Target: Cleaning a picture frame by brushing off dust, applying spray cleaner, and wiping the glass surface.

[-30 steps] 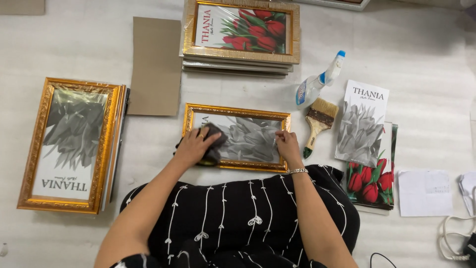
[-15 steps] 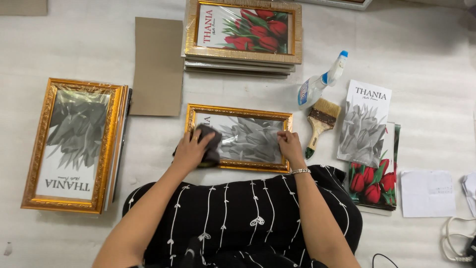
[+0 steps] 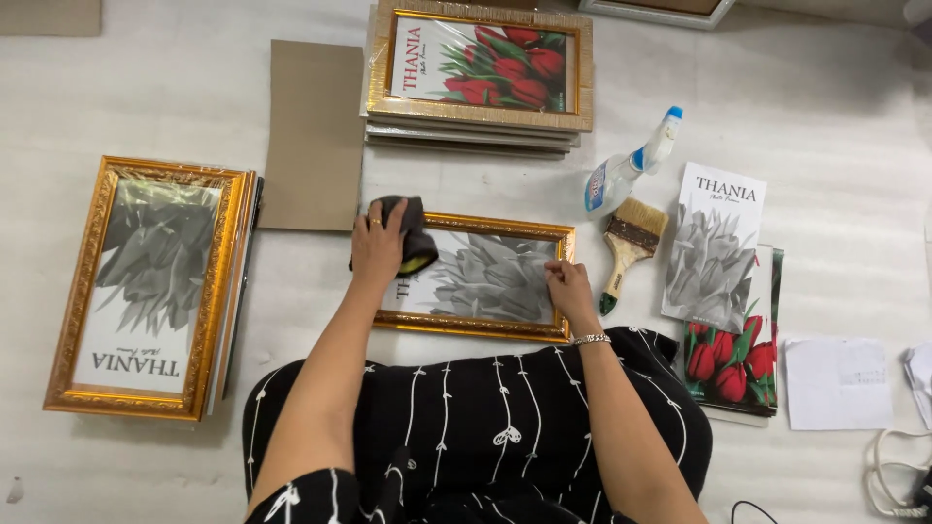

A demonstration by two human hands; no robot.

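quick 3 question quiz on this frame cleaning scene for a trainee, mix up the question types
1. True or false: the left hand holds a dark cloth at the upper left corner of the gold frame.
2. What lies between the spray bottle and the grey flower print? A) scissors B) paintbrush C) tape
3. Where does the right hand rest?

Key
1. True
2. B
3. On the frame's right end, fingers on the glass near its edge.
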